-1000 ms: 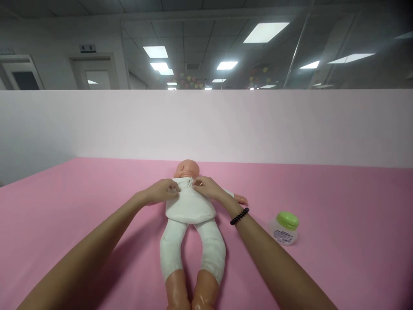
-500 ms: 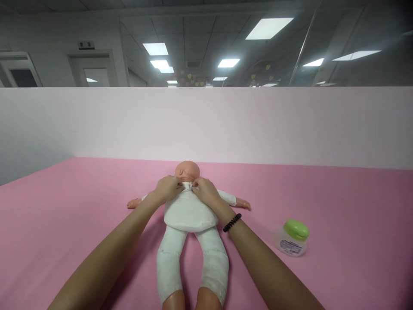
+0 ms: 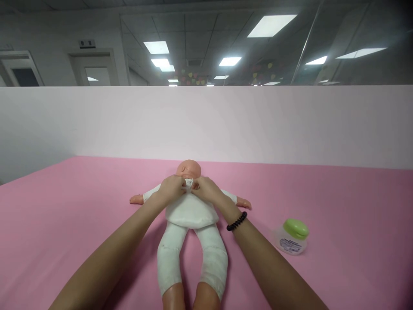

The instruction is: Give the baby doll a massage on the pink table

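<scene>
A baby doll point(image 3: 192, 214) with a white cloth body lies stretched out on the pink surface, its bare head point(image 3: 189, 168) away from me and its arms spread. My left hand point(image 3: 172, 188) is closed at the left of the doll's neck, fingers pinching the white cloth there. Opposite it, my right hand point(image 3: 206, 189) also pinches the cloth point(image 3: 189, 184) at the neck, just below the head. Only a small gap separates the two hands. The fingertips are partly hidden, and a black coil band point(image 3: 237, 221) circles my right wrist.
To the right of the doll stands a clear jar point(image 3: 292, 245) with a green lid point(image 3: 296, 228). The pink surface point(image 3: 348, 215) runs back to a low white wall point(image 3: 258, 125). Beyond the wall are glass, doors and ceiling lights.
Both hands stay at the doll's neck, with the fingers shifted slightly on the cloth. The doll's left-side arm has moved a little upward and to the right.
</scene>
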The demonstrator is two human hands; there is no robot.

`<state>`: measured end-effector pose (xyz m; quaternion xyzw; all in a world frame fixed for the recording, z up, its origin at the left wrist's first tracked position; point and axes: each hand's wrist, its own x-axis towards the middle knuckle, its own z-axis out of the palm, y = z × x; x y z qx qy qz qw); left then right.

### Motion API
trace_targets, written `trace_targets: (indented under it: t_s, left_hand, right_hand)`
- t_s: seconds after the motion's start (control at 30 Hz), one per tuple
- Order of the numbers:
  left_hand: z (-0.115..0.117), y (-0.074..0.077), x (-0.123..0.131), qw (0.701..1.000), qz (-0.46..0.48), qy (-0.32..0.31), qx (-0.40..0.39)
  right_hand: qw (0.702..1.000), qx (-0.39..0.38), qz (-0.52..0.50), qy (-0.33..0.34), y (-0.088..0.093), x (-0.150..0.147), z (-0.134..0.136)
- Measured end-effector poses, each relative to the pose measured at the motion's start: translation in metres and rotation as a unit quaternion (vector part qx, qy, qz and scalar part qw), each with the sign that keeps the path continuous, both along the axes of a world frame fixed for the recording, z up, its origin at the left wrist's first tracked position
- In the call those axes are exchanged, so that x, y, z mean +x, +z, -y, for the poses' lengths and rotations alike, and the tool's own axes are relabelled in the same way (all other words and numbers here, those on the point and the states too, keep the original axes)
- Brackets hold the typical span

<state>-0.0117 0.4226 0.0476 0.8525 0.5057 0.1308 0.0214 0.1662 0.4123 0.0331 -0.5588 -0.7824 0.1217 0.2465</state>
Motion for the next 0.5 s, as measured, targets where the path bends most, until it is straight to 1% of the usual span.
trace_targets:
  t_s: [0.1,0.2,0.27,0.37,0.43,0.5]
  left_hand:
    - [-0.002,-0.007,0.004,1.000,0.000,-0.001,0.009]
    - [0.000,-0.004,0.005,1.000,0.003,-0.006,0.012]
    - [0.003,0.002,0.003,1.000,0.007,-0.009,0.006]
    - [0.007,0.007,0.000,1.000,0.010,-0.019,-0.020]
    - [0.009,0.006,-0.001,0.999,0.012,-0.024,-0.045]
    - [0.011,0.003,0.001,0.998,0.018,-0.024,-0.060]
  right_hand:
    - [1.000,0.011,0.004,-0.009,-0.005,-0.005,0.002]
    - [1.000,0.005,0.001,-0.003,0.001,-0.005,0.004]
    - [1.000,-0.016,-0.003,0.013,0.010,-0.001,0.005]
    - [0.996,-0.075,0.000,0.049,0.022,0.004,0.008]
    - [0.992,-0.107,0.008,0.059,0.023,0.004,0.010]
    - [0.992,-0.115,0.015,0.047,0.017,0.000,0.011]
